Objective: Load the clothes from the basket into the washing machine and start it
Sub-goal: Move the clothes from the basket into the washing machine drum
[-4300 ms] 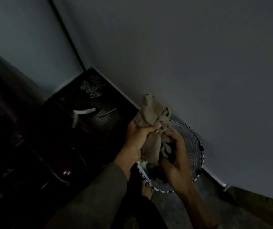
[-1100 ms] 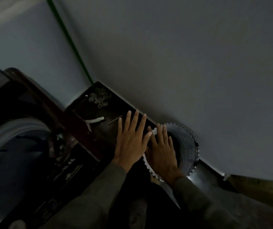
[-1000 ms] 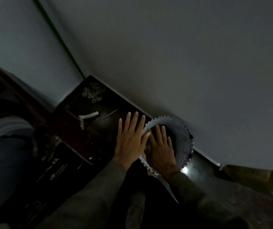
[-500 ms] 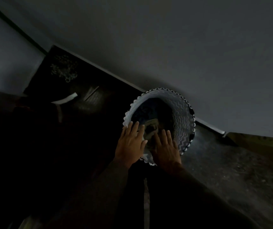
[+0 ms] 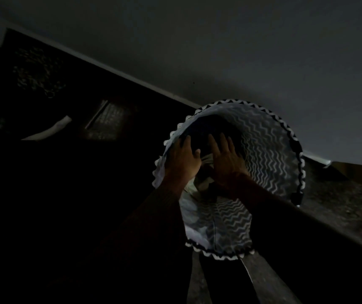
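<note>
Your dark sleeves rise from the bottom of the frame, and both hands are inside the basket at centre right. Your left hand and right hand lie side by side, fingers straight and spread, gripping nothing. Pale, crumpled clothes show between and below them, low in the basket; past your fingertips it is too dark to read. The basket is round, with wavy-striped walls and a black-and-white toothed rim. Its far rim sits near the wall. Bare floor lies at right; a dark surface fills the upper left.
</note>
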A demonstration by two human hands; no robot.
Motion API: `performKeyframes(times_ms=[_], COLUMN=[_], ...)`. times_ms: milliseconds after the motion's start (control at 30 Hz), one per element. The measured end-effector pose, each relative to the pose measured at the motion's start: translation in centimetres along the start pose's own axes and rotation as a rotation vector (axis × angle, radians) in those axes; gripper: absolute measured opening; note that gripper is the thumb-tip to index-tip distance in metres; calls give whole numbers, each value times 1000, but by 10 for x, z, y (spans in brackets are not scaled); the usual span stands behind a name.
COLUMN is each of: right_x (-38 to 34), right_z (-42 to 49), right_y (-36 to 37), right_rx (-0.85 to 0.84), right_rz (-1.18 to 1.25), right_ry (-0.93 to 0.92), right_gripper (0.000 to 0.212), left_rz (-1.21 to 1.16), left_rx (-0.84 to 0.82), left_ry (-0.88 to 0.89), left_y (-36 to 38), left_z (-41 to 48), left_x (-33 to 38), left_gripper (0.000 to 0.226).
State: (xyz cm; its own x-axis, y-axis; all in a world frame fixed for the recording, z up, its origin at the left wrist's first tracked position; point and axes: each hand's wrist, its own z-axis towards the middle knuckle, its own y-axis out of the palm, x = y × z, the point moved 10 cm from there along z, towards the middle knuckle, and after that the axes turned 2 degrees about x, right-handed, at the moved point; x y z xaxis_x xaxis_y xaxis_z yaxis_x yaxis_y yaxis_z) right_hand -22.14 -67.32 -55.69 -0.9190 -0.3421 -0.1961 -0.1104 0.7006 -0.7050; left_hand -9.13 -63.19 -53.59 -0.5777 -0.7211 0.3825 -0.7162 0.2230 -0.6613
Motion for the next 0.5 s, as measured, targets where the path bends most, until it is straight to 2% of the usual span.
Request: performKeyframes(times_ms=[167,267,367,433,500], right_x=[-17,-19,-10,-6,-5], right_z=[71,100,113,119,126], right_y=[10,37,61,69,68], right_rx=[89,24,-46,-62,-65], right_rz=[-2,-5,-8,-15,-26], right_ry=[-29,4,95,120,115], right_gripper=[94,108,111,108,95], left_rz=[-88,-240,-368,-373,-393], left_rx=[71,58,-38,-73,-32], left_ry=[15,-22,-106,-135,-161], left_y=[33,57,85,97,98], left_z=[46,61,61,59,57], left_x=[-25,-41,-55,-62,-67], left_gripper=[59,56,63,58,54])
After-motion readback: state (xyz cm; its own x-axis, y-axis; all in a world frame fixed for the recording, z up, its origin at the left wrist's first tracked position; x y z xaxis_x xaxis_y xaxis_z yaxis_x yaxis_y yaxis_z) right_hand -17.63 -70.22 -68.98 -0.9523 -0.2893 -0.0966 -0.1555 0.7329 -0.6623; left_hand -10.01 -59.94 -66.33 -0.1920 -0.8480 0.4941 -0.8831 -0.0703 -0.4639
